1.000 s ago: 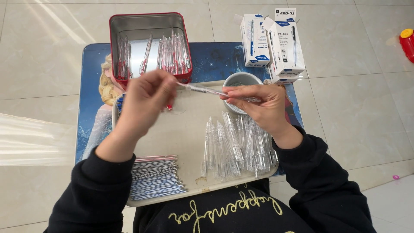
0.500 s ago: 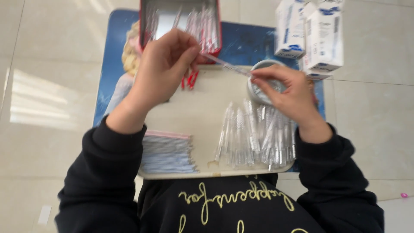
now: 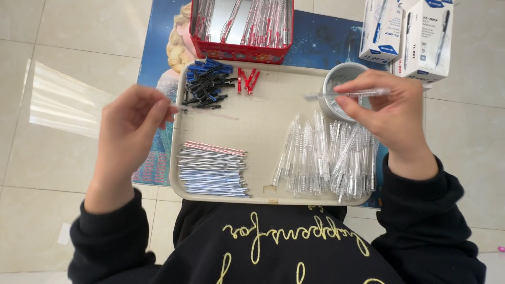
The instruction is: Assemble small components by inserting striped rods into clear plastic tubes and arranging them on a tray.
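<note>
My left hand hovers off the left edge of the beige tray and pinches a thin pen refill that points right over the tray. Over the grey cup at the tray's back right, my right hand holds a clear pen barrel level between its fingertips. The two hands are well apart. A pile of clear barrels lies just below my right hand. A stack of refills lies at the tray's front left.
Blue and black pen caps and a few red caps lie at the tray's back left. Behind the tray a red tin holds assembled pens. Two white pen boxes stand at the back right. Blue picture mat underneath, tiled floor around.
The hands, joined at the pen before, have drawn apart: the left went left with the refill, the right stayed by the cup with the barrel. The view dipped lower.
</note>
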